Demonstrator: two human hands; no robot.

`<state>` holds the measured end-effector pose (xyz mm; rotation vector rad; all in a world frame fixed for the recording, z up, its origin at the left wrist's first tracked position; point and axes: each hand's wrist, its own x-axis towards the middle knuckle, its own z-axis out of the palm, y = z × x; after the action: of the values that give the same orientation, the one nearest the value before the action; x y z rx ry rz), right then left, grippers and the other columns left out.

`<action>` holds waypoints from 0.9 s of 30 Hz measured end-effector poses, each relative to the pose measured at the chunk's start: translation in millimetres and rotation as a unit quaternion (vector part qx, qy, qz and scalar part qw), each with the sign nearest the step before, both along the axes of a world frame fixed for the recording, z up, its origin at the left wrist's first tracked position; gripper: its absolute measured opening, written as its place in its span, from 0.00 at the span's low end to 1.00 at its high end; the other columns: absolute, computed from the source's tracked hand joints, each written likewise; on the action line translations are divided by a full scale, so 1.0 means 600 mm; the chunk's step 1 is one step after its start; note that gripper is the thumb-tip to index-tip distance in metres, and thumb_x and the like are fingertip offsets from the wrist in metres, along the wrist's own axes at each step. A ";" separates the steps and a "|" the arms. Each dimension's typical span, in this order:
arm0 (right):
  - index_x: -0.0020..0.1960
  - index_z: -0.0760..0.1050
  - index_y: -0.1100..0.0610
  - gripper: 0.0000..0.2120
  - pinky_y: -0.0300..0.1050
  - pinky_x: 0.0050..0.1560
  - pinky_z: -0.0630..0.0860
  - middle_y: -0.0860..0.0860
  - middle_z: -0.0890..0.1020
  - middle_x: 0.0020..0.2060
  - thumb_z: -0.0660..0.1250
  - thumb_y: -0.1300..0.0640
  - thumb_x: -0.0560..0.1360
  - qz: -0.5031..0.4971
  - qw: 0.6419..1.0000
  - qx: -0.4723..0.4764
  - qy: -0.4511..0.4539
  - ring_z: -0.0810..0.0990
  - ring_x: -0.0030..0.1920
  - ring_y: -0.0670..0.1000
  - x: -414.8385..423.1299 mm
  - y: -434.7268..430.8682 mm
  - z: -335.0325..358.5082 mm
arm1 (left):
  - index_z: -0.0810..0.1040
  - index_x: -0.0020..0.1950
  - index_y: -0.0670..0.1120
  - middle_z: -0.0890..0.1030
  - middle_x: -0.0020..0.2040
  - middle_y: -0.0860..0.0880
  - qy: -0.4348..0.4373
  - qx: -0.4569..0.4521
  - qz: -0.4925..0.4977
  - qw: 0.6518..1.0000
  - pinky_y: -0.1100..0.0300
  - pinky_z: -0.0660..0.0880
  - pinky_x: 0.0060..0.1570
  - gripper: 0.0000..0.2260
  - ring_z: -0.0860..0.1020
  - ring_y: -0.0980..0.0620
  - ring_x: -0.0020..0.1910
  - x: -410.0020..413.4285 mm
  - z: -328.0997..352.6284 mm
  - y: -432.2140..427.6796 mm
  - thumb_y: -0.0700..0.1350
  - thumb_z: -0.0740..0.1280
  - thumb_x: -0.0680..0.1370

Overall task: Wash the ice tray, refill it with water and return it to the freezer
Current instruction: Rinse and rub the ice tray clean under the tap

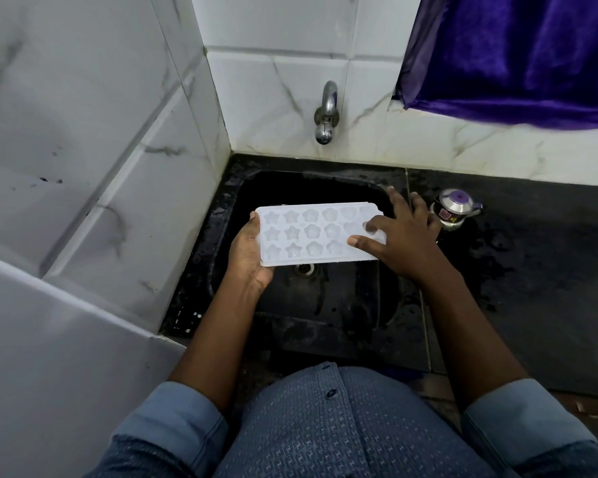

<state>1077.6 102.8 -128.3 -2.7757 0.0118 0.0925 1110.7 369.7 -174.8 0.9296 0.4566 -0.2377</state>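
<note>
While the left hand grips the tray over the sink, the right hand rubs it with spread fingers. Washing, I think; next, turn on the tap.

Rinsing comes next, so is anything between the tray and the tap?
Nothing visible: the tray, gripped by the left hand over the sink, has only open air up to the tap.
</note>
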 end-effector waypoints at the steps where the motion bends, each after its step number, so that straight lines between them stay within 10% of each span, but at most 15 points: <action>1: 0.59 0.81 0.40 0.26 0.69 0.77 0.41 0.48 0.48 0.85 0.62 0.23 0.73 -0.001 1.000 -0.001 0.000 0.39 0.83 0.59 0.000 0.000 -0.001 | 0.79 0.70 0.40 0.85 0.64 0.38 0.001 0.002 0.000 1.000 0.40 0.83 0.57 0.24 0.84 0.37 0.62 0.000 0.000 -0.001 0.58 0.58 0.88; 27: 0.58 0.80 0.41 0.27 0.68 0.76 0.44 0.49 0.48 0.85 0.60 0.23 0.74 0.012 1.000 0.002 0.010 0.40 0.83 0.58 0.005 0.005 -0.003 | 0.78 0.72 0.39 0.84 0.65 0.38 -0.003 -0.002 -0.002 1.000 0.38 0.81 0.61 0.25 0.83 0.36 0.64 0.007 -0.005 -0.001 0.57 0.58 0.88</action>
<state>1080.8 106.0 -130.1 -2.7705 -0.0172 0.1262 1115.0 369.3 -177.9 0.9273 0.4483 -0.2379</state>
